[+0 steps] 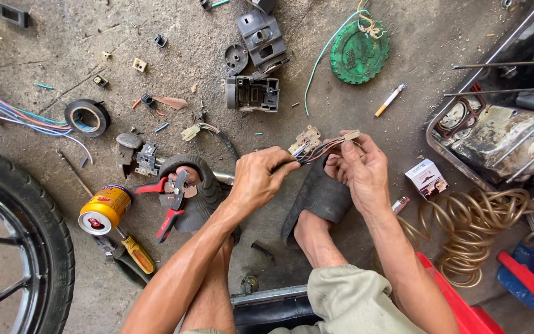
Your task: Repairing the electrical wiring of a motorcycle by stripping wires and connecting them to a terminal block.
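Bare arms; khaki shorts [347,300]; 2 black sandals [319,195], possibly rubber.

wire bundle [316,150]: thin red, black and pale wires we see bunched together, running roughly level between both hands, above the sandalled feet.
connector [351,134]: small whitish plastic plug at the bundle's right end, tilted, sticking out past the fingertips.
hold: we see the left end pinched, the right end cradled; all held off the concrete floor.
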